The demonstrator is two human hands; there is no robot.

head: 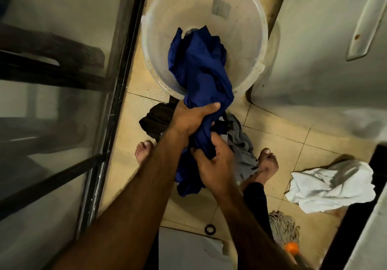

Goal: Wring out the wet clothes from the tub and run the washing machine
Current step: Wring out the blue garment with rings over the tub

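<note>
Gripping the blue garment in both fists, the left hand is clenching the bunched cloth farther out and the right hand nearer the body. Its long axis is running near to far, its far end reaching over the tub, so opposite twists look due.

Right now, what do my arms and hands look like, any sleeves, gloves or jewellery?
The left arm and right arm are bare, with no sleeves in view. The left hand and right hand wear no gloves. No watch, bracelet or ring shows.
</note>
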